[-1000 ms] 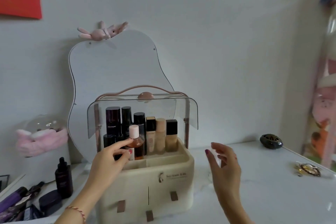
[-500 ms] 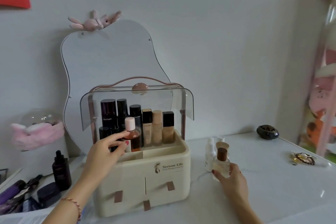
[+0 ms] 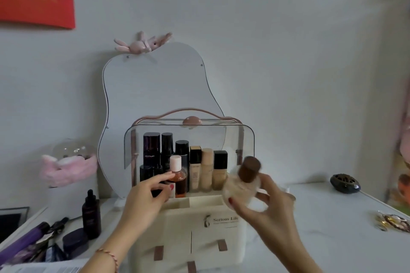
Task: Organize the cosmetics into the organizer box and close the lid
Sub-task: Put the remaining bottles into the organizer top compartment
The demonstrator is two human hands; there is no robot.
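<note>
The cream organizer box [image 3: 188, 226] stands in the middle with its clear lid [image 3: 246, 139] raised. Several dark and beige bottles stand in its back row. My left hand [image 3: 144, 195] rests at the box's left front, fingers touching an orange bottle with a pink cap [image 3: 178, 175]. My right hand [image 3: 264, 204] holds a round clear bottle with a brown cap [image 3: 243, 186], tilted, in the air in front of the box's right side. It is blurred.
A pear-shaped mirror [image 3: 155, 86] stands behind the box. Left of it are a dark dropper bottle [image 3: 91, 215], a dark jar [image 3: 74, 242] and a purple tube [image 3: 24, 241]. On the white table at right lie a dark oval dish [image 3: 343, 183] and a gold trinket [image 3: 391, 221].
My right hand picked the brown-capped bottle up from the table and carried it up and left to the box. My left hand stayed at the orange bottle.
</note>
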